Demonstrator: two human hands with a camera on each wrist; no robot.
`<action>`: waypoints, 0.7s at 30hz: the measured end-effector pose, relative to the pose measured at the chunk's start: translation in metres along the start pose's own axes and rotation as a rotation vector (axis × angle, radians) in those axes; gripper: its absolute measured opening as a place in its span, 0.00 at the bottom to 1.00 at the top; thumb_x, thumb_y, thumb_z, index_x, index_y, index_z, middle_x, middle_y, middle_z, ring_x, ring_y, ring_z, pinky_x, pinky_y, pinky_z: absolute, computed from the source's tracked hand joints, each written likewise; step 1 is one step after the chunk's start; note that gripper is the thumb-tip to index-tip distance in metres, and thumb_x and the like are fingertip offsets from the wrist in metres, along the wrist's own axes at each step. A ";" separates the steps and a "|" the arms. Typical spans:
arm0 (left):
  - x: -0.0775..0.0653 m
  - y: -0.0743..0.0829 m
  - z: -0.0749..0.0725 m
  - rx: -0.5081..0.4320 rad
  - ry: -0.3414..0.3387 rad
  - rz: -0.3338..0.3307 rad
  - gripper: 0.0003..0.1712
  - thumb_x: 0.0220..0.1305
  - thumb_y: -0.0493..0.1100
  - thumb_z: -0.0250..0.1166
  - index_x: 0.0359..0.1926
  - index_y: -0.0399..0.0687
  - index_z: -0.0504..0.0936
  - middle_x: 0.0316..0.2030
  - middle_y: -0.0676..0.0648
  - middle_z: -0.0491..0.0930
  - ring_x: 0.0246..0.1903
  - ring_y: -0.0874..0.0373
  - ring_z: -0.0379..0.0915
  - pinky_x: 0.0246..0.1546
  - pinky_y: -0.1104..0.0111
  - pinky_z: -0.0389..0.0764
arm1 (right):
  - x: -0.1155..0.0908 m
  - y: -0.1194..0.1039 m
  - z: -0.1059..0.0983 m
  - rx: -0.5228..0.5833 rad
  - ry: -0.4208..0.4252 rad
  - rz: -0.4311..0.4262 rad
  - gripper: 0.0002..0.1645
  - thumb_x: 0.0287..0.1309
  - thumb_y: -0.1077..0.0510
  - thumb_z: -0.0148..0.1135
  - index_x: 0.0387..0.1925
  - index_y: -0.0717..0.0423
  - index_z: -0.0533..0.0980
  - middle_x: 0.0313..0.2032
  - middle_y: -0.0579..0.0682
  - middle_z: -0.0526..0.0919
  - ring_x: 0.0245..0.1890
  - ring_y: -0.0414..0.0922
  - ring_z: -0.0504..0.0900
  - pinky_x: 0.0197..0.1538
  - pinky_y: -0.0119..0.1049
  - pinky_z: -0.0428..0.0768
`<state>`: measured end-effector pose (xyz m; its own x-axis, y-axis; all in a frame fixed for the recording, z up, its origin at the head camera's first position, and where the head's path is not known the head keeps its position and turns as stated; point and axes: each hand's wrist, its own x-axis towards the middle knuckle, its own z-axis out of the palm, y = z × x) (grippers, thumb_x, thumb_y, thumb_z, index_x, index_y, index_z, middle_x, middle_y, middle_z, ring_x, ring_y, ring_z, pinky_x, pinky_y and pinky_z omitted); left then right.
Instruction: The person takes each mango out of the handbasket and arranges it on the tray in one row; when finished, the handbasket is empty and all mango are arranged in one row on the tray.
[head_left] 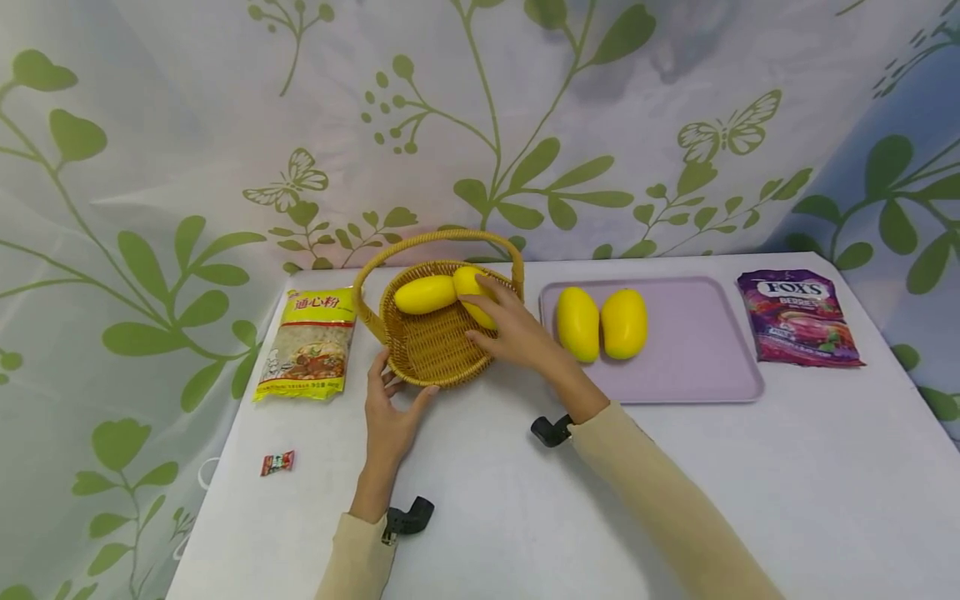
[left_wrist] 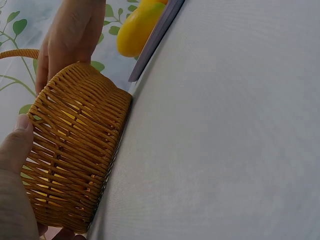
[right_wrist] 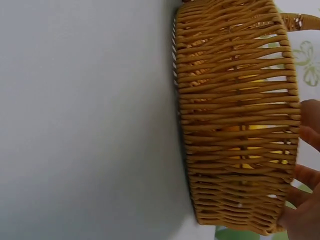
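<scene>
A brown wicker basket [head_left: 438, 354] with a tall arched handle stands on the table, holding two yellow mangoes. One mango [head_left: 424, 295] lies at the back left inside it. The other mango [head_left: 474, 310], at the right, is under my right hand [head_left: 513, 329], whose fingers and thumb grip it; part of it is hidden. My left hand [head_left: 393, 417] holds the basket's front left side, its thumb [left_wrist: 17, 142] at the rim in the left wrist view. Wicker hides most of the mangoes in the right wrist view.
Right of the basket lies a light purple tray [head_left: 705, 342] carrying a mango [head_left: 577, 325] and another mango [head_left: 625, 325]. A Fox's candy bag [head_left: 801, 321] is at far right. A yellow pasta bag [head_left: 309, 343] and a small wrapped candy [head_left: 277, 462] lie at left.
</scene>
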<state>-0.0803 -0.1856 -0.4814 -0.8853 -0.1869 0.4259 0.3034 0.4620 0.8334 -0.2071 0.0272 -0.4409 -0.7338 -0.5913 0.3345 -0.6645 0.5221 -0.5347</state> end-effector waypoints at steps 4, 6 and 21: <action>0.000 -0.001 0.000 0.000 0.002 -0.001 0.50 0.52 0.34 0.75 0.70 0.27 0.56 0.65 0.27 0.64 0.54 0.29 0.71 0.48 0.40 0.77 | 0.008 0.002 0.008 -0.028 -0.043 0.064 0.33 0.61 0.54 0.66 0.67 0.52 0.70 0.74 0.62 0.55 0.73 0.59 0.58 0.68 0.54 0.70; 0.000 -0.002 0.000 0.000 0.003 0.002 0.50 0.52 0.34 0.75 0.70 0.27 0.56 0.65 0.27 0.63 0.54 0.29 0.70 0.48 0.40 0.77 | 0.012 0.002 0.010 -0.049 -0.068 0.091 0.33 0.61 0.53 0.66 0.67 0.49 0.69 0.74 0.61 0.54 0.72 0.58 0.59 0.68 0.53 0.71; 0.000 -0.004 0.001 0.020 0.004 -0.009 0.50 0.52 0.34 0.75 0.70 0.29 0.56 0.65 0.28 0.64 0.54 0.32 0.71 0.49 0.43 0.77 | 0.029 0.010 0.013 -0.078 -0.164 0.156 0.38 0.60 0.41 0.65 0.70 0.44 0.67 0.75 0.57 0.53 0.73 0.54 0.60 0.70 0.50 0.67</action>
<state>-0.0817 -0.1865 -0.4855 -0.8865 -0.1944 0.4199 0.2885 0.4774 0.8300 -0.2329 0.0075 -0.4464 -0.8000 -0.5883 0.1180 -0.5581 0.6573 -0.5065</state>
